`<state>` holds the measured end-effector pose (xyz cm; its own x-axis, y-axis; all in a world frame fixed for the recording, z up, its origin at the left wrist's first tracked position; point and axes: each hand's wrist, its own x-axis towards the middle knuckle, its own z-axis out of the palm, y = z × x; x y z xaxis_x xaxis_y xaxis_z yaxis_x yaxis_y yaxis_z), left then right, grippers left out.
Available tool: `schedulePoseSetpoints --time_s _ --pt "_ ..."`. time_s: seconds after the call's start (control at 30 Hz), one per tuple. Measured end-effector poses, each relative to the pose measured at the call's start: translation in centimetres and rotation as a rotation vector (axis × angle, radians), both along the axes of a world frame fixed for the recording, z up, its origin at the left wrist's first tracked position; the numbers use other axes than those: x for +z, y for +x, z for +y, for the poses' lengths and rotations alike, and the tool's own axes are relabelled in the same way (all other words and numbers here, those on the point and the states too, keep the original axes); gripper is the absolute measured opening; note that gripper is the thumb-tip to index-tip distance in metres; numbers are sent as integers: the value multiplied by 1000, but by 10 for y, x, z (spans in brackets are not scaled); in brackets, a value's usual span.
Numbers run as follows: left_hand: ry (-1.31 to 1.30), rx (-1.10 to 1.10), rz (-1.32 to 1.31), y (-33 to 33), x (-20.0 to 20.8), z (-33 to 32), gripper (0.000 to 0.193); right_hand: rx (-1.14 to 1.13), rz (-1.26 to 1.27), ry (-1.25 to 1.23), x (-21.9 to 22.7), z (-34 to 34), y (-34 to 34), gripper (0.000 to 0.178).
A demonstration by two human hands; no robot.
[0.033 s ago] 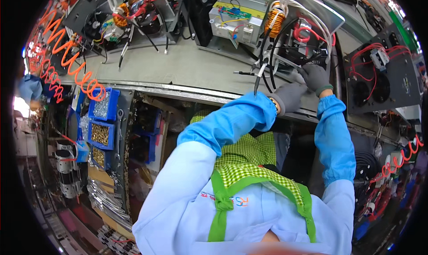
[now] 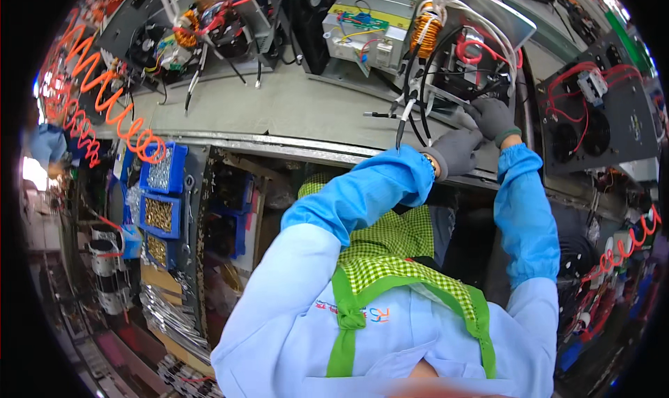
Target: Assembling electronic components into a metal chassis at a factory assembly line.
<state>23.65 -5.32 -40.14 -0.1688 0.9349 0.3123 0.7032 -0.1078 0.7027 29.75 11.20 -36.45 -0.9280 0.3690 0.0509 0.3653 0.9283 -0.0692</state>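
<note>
Both my hands wear grey gloves and meet at the front right of an open metal chassis on the bench. My right hand is closed at the chassis's front edge, beside a thin silver metal strip; what its fingers grip is hidden. Just below and to the left, my left hand has curled fingers near the bench edge, and anything inside them is out of sight. Next to them stand a copper-wound coil, a bundle of black and white cables and a thick red wire.
Another open chassis sits at the back left. A black fan panel with red wires stands at the right. Blue bins of fasteners and a coiled orange air hose are on the left. The bench edge runs before me.
The view has shifted very slightly. My left hand's fingers have moved a little beside the right hand, which stays at the same spot on the chassis.
</note>
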Motion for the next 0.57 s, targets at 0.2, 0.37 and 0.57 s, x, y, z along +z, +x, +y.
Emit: schedulePoseSetpoints --time_s 0.2,0.37,0.57 --pt "-8 -60 -390 -1 -34 33 34 226 -52 -249 8 29 -16 29" --pt "39 184 -819 -2 -61 69 25 170 -168 -347 16 37 -20 32" --pt "110 283 -1056 10 -58 81 22 84 -306 -404 29 37 -18 32"
